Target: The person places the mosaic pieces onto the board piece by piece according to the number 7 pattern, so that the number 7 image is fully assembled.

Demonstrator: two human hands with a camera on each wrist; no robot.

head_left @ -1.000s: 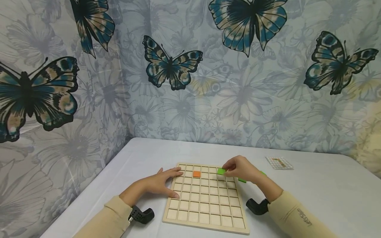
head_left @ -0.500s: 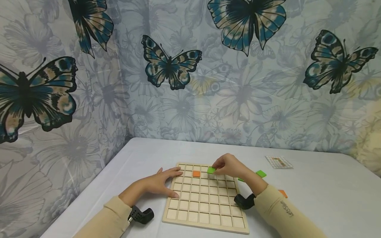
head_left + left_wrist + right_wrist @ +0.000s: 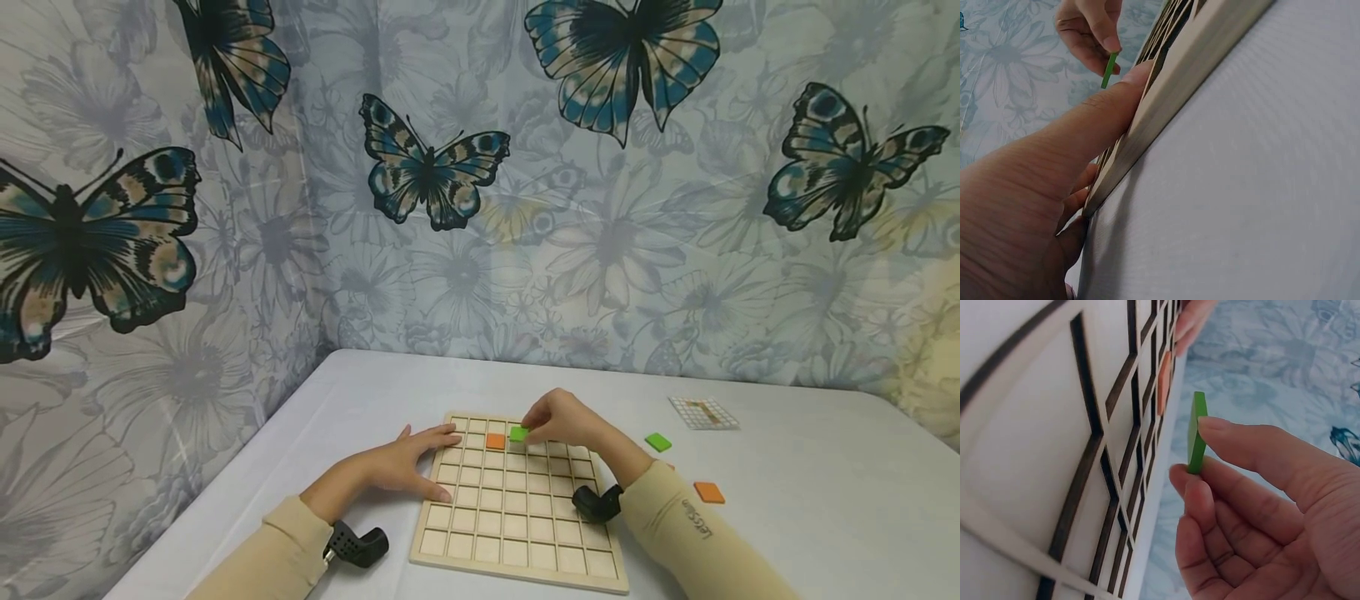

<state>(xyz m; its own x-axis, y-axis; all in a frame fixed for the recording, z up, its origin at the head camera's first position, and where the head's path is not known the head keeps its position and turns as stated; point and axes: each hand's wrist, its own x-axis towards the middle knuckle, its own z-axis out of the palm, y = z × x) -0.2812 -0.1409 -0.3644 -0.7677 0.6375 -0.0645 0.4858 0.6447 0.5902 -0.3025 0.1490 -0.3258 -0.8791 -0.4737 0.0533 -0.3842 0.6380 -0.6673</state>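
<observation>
A wooden grid board (image 3: pixel 521 578) with square recesses lies on the white table. My right hand (image 3: pixel 564 419) pinches a green square tile (image 3: pixel 1197 432) between thumb and fingers, close over the board's far rows. In the right wrist view the tile stands off from the grid, edge on. An orange tile (image 3: pixel 496 441) sits in a recess just left of the green one. My left hand (image 3: pixel 405 462) rests at the board's left edge with its fingers spread, the thumb (image 3: pixel 1138 74) lying on the rim in the left wrist view.
On the table to the right of the board lie a loose green tile (image 3: pixel 657 442) and a loose orange tile (image 3: pixel 708 492). Farther back is a small card (image 3: pixel 703 412) printed with a grid. A butterfly-print cloth (image 3: pixel 465 275) hangs behind the table.
My right hand has carried the green tile leftward over the far rows, close to the orange tile. Loose tiles on the right have come out from behind the arm. My left hand stays put.
</observation>
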